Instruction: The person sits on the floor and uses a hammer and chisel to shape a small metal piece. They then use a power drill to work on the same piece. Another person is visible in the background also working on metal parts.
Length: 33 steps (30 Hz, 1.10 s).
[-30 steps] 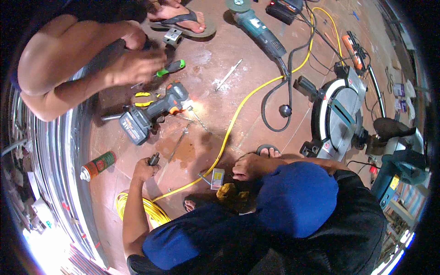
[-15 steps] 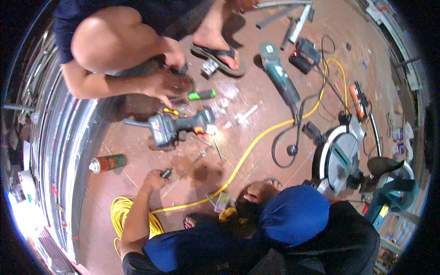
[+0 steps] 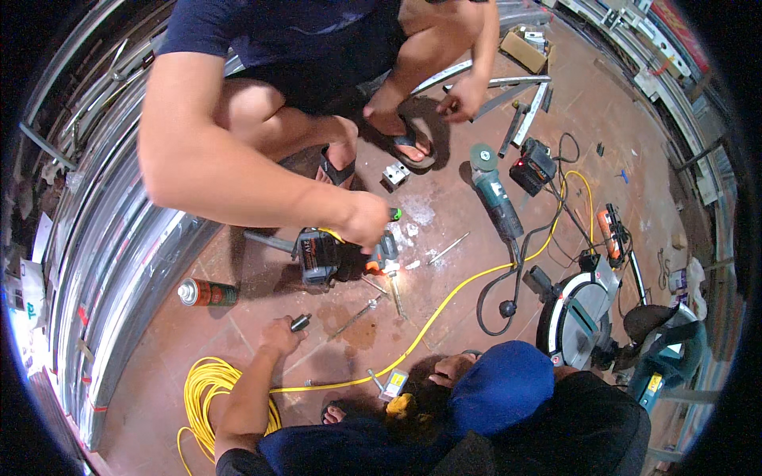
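Note:
My left hand (image 3: pixel 279 336) is closed around a short black cylindrical piece (image 3: pixel 300 323), low over the tiled floor. Part of my right hand (image 3: pixel 454 370) seems to show beside my blue-clad knee; its fingers are not clear. Beyond my left hand lies a cordless drill (image 3: pixel 320 258) with its light on. Another person's hand (image 3: pixel 367 220) is over the drill, at a green-handled screwdriver (image 3: pixel 395 214) mostly hidden beneath it. Thin metal rods (image 3: pixel 353 317) lie between my left hand and the drill.
A spray can (image 3: pixel 208 293) stands left of the drill. A yellow cable (image 3: pixel 444 305) runs from a coil (image 3: pixel 208 397) across the floor. An angle grinder (image 3: pixel 496 198) and a mitre saw (image 3: pixel 575 313) sit to the right. Long metal profiles (image 3: pixel 119 293) line the left side.
The other person has straightened up slightly and brought one hand over the drill and the screwdriver; their other hand now hangs by the foot. My left hand keeps its grip. The view has shifted.

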Each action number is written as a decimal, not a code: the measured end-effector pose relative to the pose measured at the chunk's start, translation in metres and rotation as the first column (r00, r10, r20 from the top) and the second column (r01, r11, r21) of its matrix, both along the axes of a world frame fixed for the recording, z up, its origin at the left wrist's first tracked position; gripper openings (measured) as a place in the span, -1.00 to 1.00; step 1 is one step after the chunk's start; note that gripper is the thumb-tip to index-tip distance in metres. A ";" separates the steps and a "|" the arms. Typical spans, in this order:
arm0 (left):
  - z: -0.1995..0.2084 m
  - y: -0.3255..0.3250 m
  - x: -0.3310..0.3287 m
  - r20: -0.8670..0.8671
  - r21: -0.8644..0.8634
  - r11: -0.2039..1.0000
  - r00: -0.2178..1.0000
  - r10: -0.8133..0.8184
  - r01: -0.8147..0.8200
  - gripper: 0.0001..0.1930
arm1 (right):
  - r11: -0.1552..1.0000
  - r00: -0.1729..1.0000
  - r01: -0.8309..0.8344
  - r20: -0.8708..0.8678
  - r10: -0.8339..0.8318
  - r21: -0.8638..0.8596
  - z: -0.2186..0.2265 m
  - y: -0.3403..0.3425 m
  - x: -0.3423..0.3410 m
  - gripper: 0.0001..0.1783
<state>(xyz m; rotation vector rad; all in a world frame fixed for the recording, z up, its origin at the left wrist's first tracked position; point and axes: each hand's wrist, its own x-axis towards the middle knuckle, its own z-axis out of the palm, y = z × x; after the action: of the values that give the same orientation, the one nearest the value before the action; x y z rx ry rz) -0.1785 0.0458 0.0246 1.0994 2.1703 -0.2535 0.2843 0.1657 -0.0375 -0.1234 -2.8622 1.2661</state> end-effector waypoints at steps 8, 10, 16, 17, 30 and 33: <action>-0.010 -0.008 -0.008 0.039 0.136 0.964 0.974 0.225 -0.228 -0.37 | 0.999 1.000 -0.012 0.005 0.011 0.030 0.008 -0.006 0.002 -0.76; -0.015 -0.007 -0.010 0.087 0.092 0.967 0.970 0.228 -0.236 -0.38 | 0.999 1.000 -0.014 0.006 0.014 0.031 0.009 -0.009 0.005 -0.77; -0.025 -0.011 -0.005 0.057 0.176 0.981 0.996 0.073 -0.082 -0.48 | 1.000 1.000 -0.012 0.007 0.012 0.007 0.014 -0.015 0.009 -0.78; -0.025 -0.011 -0.005 0.108 0.175 0.982 0.992 0.058 -0.077 -0.52 | 1.000 1.000 -0.014 0.014 0.014 0.003 0.016 -0.017 0.009 -0.78; 0.002 -0.019 0.071 0.512 0.619 0.776 0.812 -0.281 -0.122 -0.63 | 0.999 0.993 0.024 -0.114 -0.021 0.025 0.048 0.003 -0.045 -0.79; 0.034 -0.004 0.093 0.641 0.535 0.812 0.738 -0.211 -0.232 -0.65 | 0.976 0.980 0.170 -0.080 -0.182 -0.136 0.078 0.024 -0.088 -0.79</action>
<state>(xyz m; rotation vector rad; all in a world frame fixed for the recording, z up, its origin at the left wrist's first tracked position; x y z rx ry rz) -0.0860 0.0415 0.0589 1.2397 1.5755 0.7941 0.1961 0.1896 0.0410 -0.3046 -2.6247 1.3803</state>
